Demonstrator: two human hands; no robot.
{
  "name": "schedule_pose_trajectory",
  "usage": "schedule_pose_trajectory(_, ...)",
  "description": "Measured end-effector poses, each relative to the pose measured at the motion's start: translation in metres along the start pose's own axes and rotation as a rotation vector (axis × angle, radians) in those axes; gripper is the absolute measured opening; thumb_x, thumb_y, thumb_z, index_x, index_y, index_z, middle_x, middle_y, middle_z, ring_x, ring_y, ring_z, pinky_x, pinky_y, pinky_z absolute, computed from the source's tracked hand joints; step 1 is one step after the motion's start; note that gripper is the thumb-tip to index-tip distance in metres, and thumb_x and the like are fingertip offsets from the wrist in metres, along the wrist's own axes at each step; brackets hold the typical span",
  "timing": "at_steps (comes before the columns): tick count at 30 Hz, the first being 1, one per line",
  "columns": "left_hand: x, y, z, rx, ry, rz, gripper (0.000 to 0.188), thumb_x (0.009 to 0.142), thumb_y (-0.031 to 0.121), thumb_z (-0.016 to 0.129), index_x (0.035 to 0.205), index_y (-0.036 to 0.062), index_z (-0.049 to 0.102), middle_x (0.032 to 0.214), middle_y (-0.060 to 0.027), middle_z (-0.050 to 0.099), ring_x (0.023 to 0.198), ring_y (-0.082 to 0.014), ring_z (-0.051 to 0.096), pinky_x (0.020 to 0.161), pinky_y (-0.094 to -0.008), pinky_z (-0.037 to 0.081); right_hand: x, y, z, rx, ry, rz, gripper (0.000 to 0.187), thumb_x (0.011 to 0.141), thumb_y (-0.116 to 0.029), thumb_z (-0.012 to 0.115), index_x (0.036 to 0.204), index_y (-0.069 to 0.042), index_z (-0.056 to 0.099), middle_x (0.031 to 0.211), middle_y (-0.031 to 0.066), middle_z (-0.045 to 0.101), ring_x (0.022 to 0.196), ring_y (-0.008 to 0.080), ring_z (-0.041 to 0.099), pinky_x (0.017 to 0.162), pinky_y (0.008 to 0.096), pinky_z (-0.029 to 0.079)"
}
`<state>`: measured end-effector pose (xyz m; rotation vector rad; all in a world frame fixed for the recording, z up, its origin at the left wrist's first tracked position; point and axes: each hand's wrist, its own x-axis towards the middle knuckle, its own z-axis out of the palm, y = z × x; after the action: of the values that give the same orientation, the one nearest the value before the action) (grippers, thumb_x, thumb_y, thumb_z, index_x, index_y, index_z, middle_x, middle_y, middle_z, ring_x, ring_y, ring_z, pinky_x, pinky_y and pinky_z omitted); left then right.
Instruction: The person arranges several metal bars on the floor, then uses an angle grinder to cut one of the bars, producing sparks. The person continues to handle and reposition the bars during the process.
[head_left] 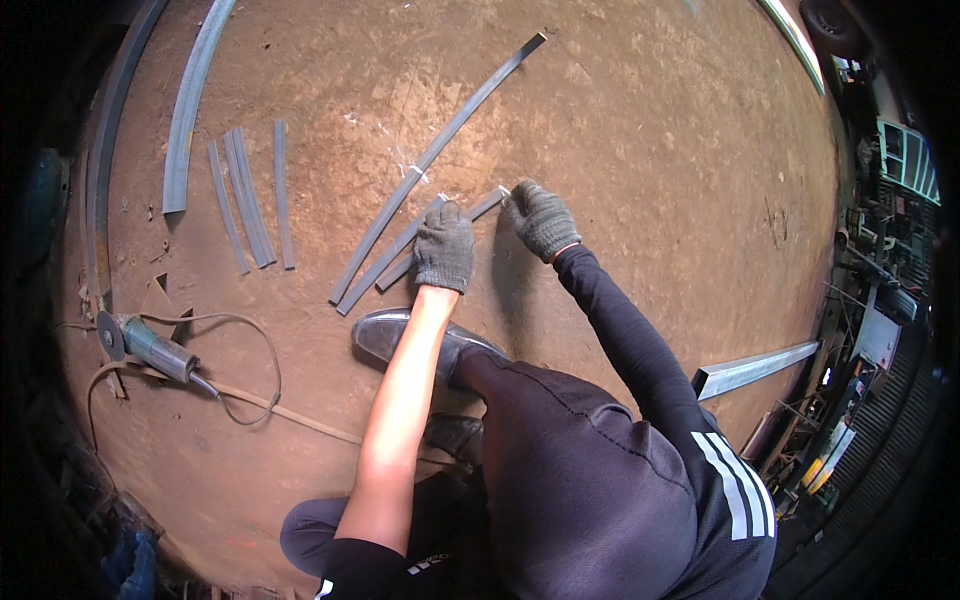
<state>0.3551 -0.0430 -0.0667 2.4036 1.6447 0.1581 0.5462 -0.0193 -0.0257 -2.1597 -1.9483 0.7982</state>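
Observation:
My left hand (445,248), in a grey knit glove, is closed over a short grey metal bar (487,206); its fingers also touch the end of a second short bar (385,262). The grip itself is partly hidden under the glove. A longer bar (465,118) lies on the left of these, with a white mark partway along it. My right hand (541,218), gloved too, is closed in a pinch at the far end of the first short bar, beside a whitish mark. Whatever is between its fingertips is too small to make out.
Several cut metal strips (245,195) lie on the brown floor at left, near a wide metal bar (190,120). An angle grinder (150,345) with a trailing cord rests at lower left. At right are a square tube (760,368) and cluttered racks (875,335).

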Motion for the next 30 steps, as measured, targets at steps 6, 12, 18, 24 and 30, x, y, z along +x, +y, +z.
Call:
schedule_pose_trajectory(6, 0.000, 0.000, -0.001, -0.094, -0.056, -0.041, 0.027, 0.085, 0.016, 0.060, 0.109, 0.0035, 0.066, 0.119, -0.0143, 0.060, 0.117, -0.0339, 0.054, 0.097, -0.0444, 0.048, 0.000, -0.001, 0.001, 0.001, 0.008, -0.068, 0.021, 0.091, -0.024, 0.061, 0.096, -0.004, 0.059, 0.087, 0.0235, 0.068, 0.086, 0.0429, 0.066, 0.075, 0.0514, 0.052)
schedule_pose_trajectory(12, 0.003, 0.000, -0.002, -0.086, -0.126, -0.075, 0.027, 0.085, 0.017, 0.061, 0.109, 0.0049, 0.066, 0.120, -0.0129, 0.060, 0.118, -0.0331, 0.054, 0.093, -0.0448, 0.050, 0.008, -0.017, -0.018, -0.205, -0.161, -0.087, 0.019, 0.091, -0.021, 0.060, 0.095, -0.003, 0.061, 0.087, 0.0237, 0.067, 0.086, 0.0427, 0.067, 0.074, 0.0503, 0.053)
schedule_pose_trajectory(18, 0.003, 0.004, -0.001, -0.084, -0.115, -0.053, 0.028, 0.086, 0.018, 0.060, 0.110, 0.0048, 0.066, 0.120, -0.0120, 0.060, 0.117, -0.0318, 0.054, 0.092, -0.0455, 0.051, -0.021, 0.018, -0.025, 0.034, 0.040, -0.043, 0.023, 0.091, -0.023, 0.062, 0.099, -0.002, 0.065, 0.087, 0.0214, 0.070, 0.087, 0.0390, 0.070, 0.073, 0.0474, 0.055)
schedule_pose_trajectory(24, -0.005, -0.013, -0.005, -0.130, 0.076, -0.039, 0.030, 0.087, 0.017, 0.060, 0.113, 0.0021, 0.064, 0.114, -0.0167, 0.062, 0.106, -0.0366, 0.059, 0.090, -0.0476, 0.050, 0.014, -0.001, -0.048, -0.200, 0.144, 0.025, 0.045, 0.083, -0.023, 0.075, 0.123, -0.007, 0.062, 0.131, 0.0201, 0.060, 0.119, 0.0376, 0.058, 0.101, 0.0465, 0.046)
schedule_pose_trajectory(30, -0.020, -0.042, -0.064, -0.380, 0.201, -0.111, 0.036, 0.088, 0.017, 0.063, 0.121, 0.0026, 0.062, 0.113, -0.0215, 0.062, 0.104, -0.0421, 0.060, 0.089, -0.0506, 0.049, 0.023, -0.038, -0.033, -0.231, -0.102, -0.355, 0.052, 0.076, -0.024, 0.081, 0.124, -0.016, 0.064, 0.132, 0.0142, 0.058, 0.124, 0.0353, 0.053, 0.104, 0.0469, 0.044)
